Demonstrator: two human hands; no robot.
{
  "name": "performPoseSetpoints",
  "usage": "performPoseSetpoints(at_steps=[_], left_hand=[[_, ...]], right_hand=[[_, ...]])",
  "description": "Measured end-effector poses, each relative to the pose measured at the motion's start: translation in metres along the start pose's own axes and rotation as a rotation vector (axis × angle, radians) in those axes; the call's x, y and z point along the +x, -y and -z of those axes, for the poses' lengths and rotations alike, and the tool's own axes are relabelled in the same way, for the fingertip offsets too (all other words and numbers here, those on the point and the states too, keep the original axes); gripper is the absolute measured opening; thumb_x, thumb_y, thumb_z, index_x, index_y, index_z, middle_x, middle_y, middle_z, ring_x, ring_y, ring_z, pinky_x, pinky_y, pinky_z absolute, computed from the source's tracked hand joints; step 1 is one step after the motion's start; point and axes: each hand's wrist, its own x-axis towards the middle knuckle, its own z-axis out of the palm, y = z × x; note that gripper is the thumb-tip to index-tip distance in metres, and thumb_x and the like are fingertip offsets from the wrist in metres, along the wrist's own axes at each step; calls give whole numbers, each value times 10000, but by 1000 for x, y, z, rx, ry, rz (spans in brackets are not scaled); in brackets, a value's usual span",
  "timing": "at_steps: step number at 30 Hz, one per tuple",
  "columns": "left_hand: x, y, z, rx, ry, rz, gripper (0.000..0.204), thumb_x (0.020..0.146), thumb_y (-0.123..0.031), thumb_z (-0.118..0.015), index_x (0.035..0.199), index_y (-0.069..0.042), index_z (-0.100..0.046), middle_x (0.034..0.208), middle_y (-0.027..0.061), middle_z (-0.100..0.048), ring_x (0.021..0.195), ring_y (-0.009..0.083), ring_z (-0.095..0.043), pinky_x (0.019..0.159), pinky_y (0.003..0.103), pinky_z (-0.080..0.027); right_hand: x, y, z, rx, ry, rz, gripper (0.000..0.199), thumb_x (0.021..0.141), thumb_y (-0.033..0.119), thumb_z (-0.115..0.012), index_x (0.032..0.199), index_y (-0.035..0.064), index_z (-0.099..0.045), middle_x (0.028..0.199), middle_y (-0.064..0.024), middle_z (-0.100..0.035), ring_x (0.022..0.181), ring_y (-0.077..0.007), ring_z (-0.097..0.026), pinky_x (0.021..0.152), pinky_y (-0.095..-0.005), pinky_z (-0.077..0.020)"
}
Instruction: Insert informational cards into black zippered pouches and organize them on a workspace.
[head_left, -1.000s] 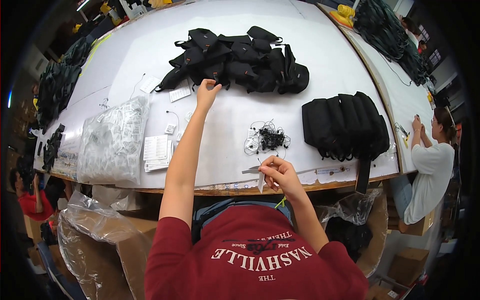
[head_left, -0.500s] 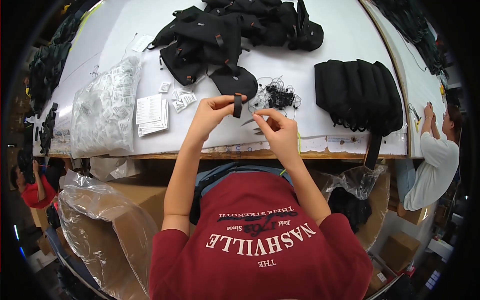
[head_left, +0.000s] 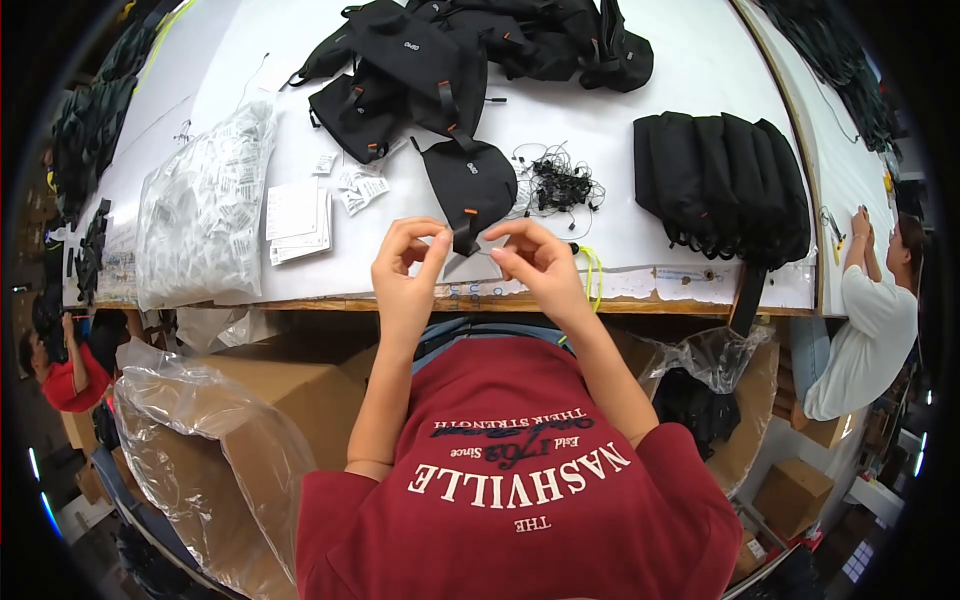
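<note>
A small black bag (head_left: pixel 470 180) lies flat in front of me, its dark strap loop (head_left: pixel 466 238) hanging toward my hands. My left hand (head_left: pixel 410 265) is closed in a pinch just left of that loop. On the loop's other side my right hand (head_left: pixel 540 268) also pinches, thumb against forefinger. Whatever thin thing the fingertips hold is too small to make out. Beyond my right hand sits a tangle of thin black tag cords (head_left: pixel 562 185). White labels (head_left: pixel 362 188) are scattered left of the bag.
A clear plastic sack of white labels (head_left: pixel 205 210) and a stack of white cards (head_left: pixel 298 222) stand at left. More black bags (head_left: pixel 420 60) are heaped at the back, with a neat black row (head_left: pixel 718 185) at right. A yellow cord (head_left: pixel 594 275) hangs over the table edge.
Both hands have moved down toward me. The strap loop, held up by my left hand before, now lies between the fingertips of both hands. The small bag has shifted slightly nearer.
</note>
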Motion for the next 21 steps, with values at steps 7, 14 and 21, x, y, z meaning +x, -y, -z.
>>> performPoseSetpoints(at_steps=[7, 14, 21], left_hand=[[-5, -8, 5, -353, 230, 221, 76, 888, -81, -593, 908, -8, -596, 767, 31, -609, 674, 55, -498, 616, 202, -401], [-9, -25, -3, -202, 346, 314, 90, 884, -95, -616, 909, -9, -606, 644, -41, -563, 577, -15, -422, 517, 166, -286], [-14, -20, -8, -177, 425, 303, 92, 878, -103, -621, 871, -15, -596, 565, -75, -471, 536, -14, -356, 498, 184, -251]], right_hand=[[-5, 13, 12, 183, 51, 84, 104, 889, 78, -575, 985, 52, -547, 850, -56, -635, 703, -41, -510, 587, -171, -356], [-7, 14, 11, 338, 131, 11, 101, 951, 114, -528, 1022, 56, -486, 769, -36, -602, 582, -48, -420, 537, -178, -314], [-7, 8, -2, 359, 98, 114, 96, 942, 96, -542, 998, 55, -476, 702, 21, -505, 601, -40, -407, 536, -191, -300]])
